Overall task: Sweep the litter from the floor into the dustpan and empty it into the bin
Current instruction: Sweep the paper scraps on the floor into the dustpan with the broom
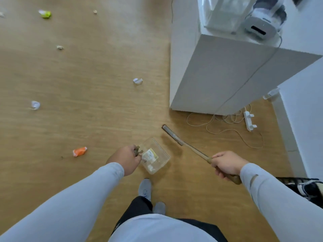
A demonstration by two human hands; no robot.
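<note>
While your left hand (126, 158) curls round the dark handle of a clear dustpan (155, 155), your right hand (227, 165) grips the wooden handle of the broom (190, 149). The dustpan sits low over the wooden floor (97, 67) just ahead of your grey shoe (145, 188); inside lies a wrapper with a yellow-edged label (150, 155), its print too blurred to read. The broom's long axis slants from your right hand up and to the left, its narrow head pointing at the white cabinet (227, 75). An orange wrapper (79, 151), a green one (45, 14) and paper scraps (35, 105) lie scattered to the left.
</note>
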